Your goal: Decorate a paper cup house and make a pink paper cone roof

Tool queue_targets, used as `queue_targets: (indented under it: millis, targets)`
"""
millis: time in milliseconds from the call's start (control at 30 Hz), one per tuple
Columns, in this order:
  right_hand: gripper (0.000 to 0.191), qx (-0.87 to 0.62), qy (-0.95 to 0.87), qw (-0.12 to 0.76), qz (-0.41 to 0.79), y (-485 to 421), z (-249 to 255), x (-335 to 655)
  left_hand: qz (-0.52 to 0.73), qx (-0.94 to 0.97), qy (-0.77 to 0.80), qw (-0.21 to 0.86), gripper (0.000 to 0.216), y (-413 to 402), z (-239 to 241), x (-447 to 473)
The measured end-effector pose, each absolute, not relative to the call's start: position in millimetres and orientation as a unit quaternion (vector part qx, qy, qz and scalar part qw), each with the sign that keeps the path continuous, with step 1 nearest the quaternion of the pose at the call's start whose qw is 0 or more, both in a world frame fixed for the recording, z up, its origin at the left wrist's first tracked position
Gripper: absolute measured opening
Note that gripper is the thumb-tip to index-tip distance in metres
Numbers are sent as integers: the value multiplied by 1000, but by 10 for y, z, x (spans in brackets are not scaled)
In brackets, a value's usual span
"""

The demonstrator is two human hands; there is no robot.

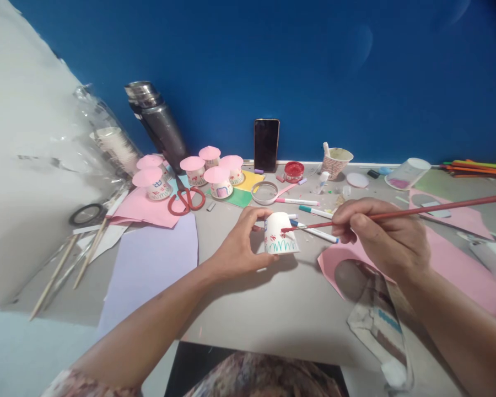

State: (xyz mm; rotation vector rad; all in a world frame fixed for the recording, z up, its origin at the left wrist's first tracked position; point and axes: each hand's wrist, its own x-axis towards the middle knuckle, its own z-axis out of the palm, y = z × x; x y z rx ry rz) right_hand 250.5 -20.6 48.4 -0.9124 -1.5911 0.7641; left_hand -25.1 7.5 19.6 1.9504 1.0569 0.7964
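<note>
My left hand [246, 240] grips a white paper cup [279, 226] that is upside down and slightly tilted above the table. Green grass strokes run along its lower rim, with red flower marks above and part of a blue window at its left side. Between the fingers of my right hand [380, 237] is a long red paintbrush [413, 211], its red tip touching the cup's wall near the flowers. An open jar of red paint [294, 171] stands farther back. Several decorated cups with pink cone roofs [218, 176] are grouped to the left.
Red-handled scissors [187, 201] lie beside the roofed cups. Behind are a dark flask [159, 124] and a phone [267, 144] leaning on the blue wall. Markers [297, 202], a tape ring [265, 192], lilac paper [152, 275] and pink paper [463, 264] are spread over the table.
</note>
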Motion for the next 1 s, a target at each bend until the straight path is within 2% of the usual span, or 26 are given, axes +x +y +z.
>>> queue_targets:
  millis: [267,667,1000]
  targets:
    - [24,-404,-657,556,310,-213,511,2521,343,735,392,435,70,94,151,-245]
    - [25,-384,-685,531,318,-230,532,2482,329,743,391,431,70,76,197,-237]
    - [22,-375,-676,549,318,-216,519,2525,339,733,387,445,70,74,185,-233]
